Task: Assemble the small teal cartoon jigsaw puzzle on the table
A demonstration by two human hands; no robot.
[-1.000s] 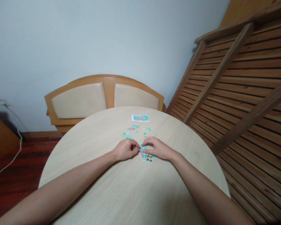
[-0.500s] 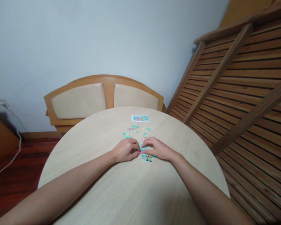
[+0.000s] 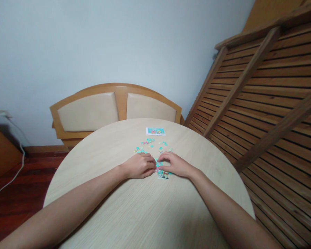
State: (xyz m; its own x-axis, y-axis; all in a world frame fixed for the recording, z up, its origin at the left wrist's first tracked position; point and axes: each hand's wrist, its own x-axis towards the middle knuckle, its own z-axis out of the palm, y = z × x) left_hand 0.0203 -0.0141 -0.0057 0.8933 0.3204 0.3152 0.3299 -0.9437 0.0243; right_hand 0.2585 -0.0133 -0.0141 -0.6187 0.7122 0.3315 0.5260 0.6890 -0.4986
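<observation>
A partly joined jigsaw puzzle [image 3: 160, 175], teal with cartoon figures, lies on the table between my two hands. My left hand [image 3: 141, 165] rests at its left edge with the fingers curled together, tips against the pink part; whatever is under them is hidden. From the right, my right hand [image 3: 177, 164] reaches over the puzzle's upper right, its thumb and forefinger apart in a curve and touching the puzzle. Just beyond the hands, loose puzzle pieces [image 3: 140, 150] lie in small groups, with more pieces [image 3: 148, 141] farther back.
A small picture card [image 3: 155, 131] of the same cartoon lies toward the far side of the round wooden table [image 3: 114, 211]. Behind the table stands a padded headboard [image 3: 88, 112] against the wall. A slatted wooden frame [image 3: 264, 103] leans on the right. A white cable [image 3: 22, 159] hangs at the left.
My left fingers have shifted very slightly and lie a little flatter at the puzzle's edge. The right hand holds nearly the same place, and the pieces have not visibly moved.
</observation>
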